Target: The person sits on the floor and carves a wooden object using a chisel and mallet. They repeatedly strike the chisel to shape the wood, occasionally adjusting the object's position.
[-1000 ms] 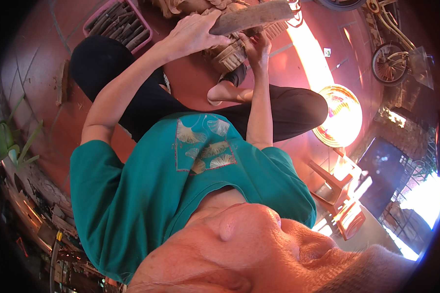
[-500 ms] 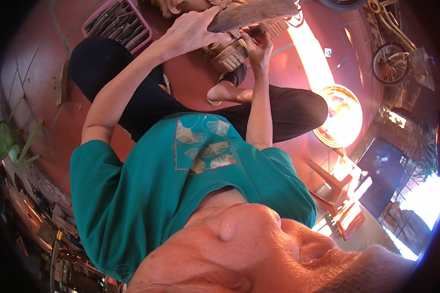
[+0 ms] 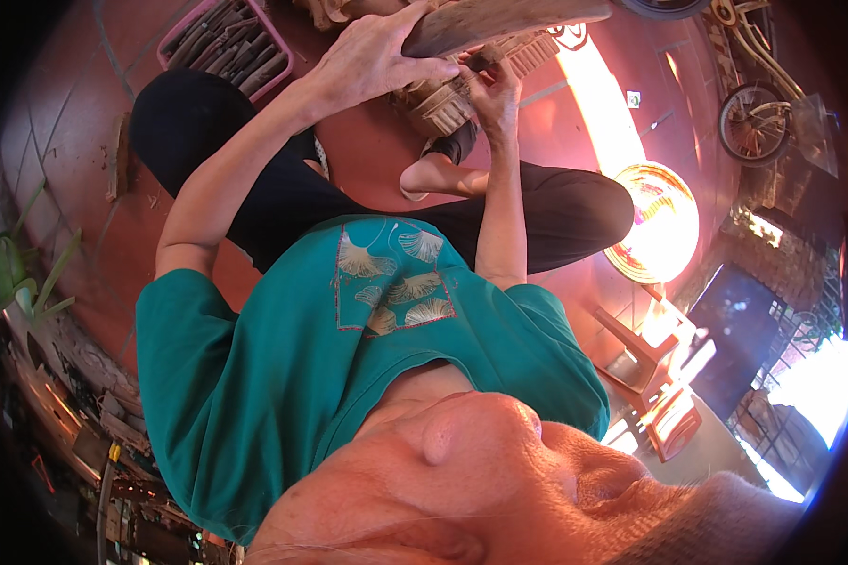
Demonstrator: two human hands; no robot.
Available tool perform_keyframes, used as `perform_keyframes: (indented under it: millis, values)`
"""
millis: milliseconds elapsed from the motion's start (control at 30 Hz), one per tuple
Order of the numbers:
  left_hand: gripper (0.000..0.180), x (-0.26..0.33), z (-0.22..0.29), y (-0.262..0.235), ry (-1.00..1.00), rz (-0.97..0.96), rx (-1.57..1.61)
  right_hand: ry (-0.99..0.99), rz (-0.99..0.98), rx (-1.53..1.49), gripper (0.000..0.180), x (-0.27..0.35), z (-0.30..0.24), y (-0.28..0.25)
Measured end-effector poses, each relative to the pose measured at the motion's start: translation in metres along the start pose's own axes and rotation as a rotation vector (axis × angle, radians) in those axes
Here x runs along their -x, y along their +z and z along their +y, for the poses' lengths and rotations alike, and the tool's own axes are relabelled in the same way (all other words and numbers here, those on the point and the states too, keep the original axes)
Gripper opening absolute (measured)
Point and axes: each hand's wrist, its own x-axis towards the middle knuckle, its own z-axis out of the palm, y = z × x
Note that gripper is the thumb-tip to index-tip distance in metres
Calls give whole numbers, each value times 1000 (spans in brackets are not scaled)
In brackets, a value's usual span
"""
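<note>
My left hand (image 3: 375, 58) is closed round the near end of a thick, weathered wooden bat (image 3: 499, 21), which runs off to the right. Just below the bat, my right hand (image 3: 495, 99) has its fingers pinched together over a brown carved wooden piece (image 3: 438, 105). A small dark thing shows at those fingertips, mostly hidden, so its kind cannot be made out. The left thumb points toward the right fingertips. The carved piece lies on the floor in front of my legs, partly covered by the bat and both hands.
A pink basket (image 3: 287, 68) full of dark stick-like tools (image 3: 226, 47) stands at the far left. A sunlit round woven tray (image 3: 655, 221) lies beside my right knee, with a wooden chair (image 3: 641, 353) behind it. A bicycle (image 3: 754, 122) stands far right; a wood offcut (image 3: 120, 158) lies left.
The wooden bat has shifted a little to the right with my left hand. My right hand has moved slightly left, closer to the left thumb. The carved piece stays about where it was.
</note>
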Motion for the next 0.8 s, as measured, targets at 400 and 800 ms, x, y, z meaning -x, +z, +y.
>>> perform_keyframes:
  millis: [400, 800]
  values:
    - [74, 4, -4, 16, -28, -110, -199, -29, 3, 153, 29, 1, -2, 2]
    - [79, 4, -19, 18, -47, -58, -340, -44, -27, 85, 29, 2, 2, 2]
